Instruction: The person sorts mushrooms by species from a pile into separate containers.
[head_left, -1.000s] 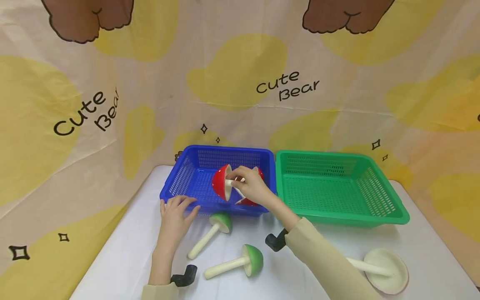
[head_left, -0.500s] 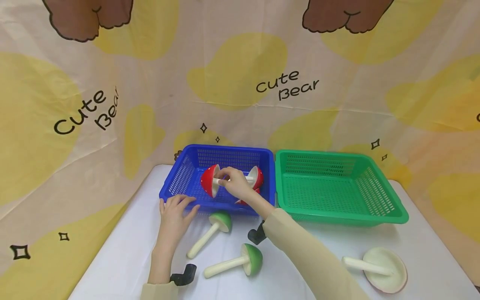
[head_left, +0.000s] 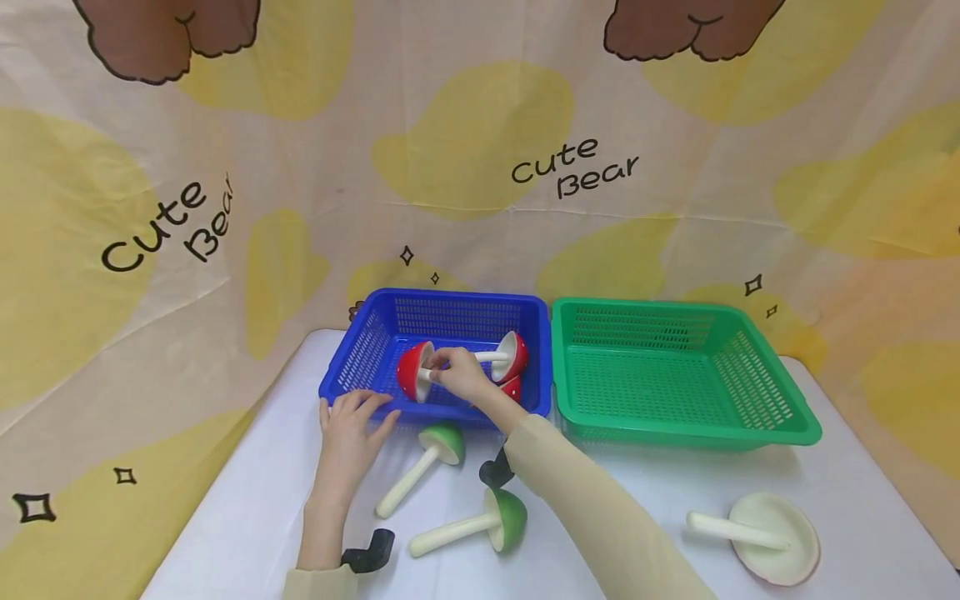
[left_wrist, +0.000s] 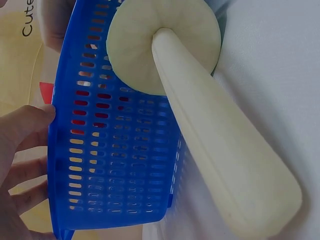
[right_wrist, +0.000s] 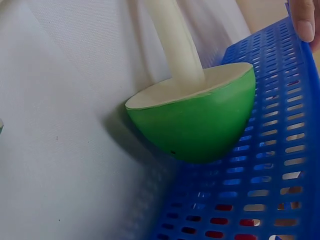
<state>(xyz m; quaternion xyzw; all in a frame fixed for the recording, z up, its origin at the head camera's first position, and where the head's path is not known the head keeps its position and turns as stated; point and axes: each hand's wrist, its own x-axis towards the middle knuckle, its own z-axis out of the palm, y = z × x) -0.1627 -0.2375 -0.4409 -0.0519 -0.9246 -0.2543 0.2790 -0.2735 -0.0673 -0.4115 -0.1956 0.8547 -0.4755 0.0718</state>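
A person's right hand grips a red toy mushroom by its stem inside the blue basket, beside two more red ones. The left hand rests relaxed against the basket's front rim. Two green mushrooms and a white one lie unsorted on the table; the green basket holds nothing.

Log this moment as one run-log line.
right hand: holds red mushroom in blue basket | left hand: rests on basket rim | green basket: nothing inside
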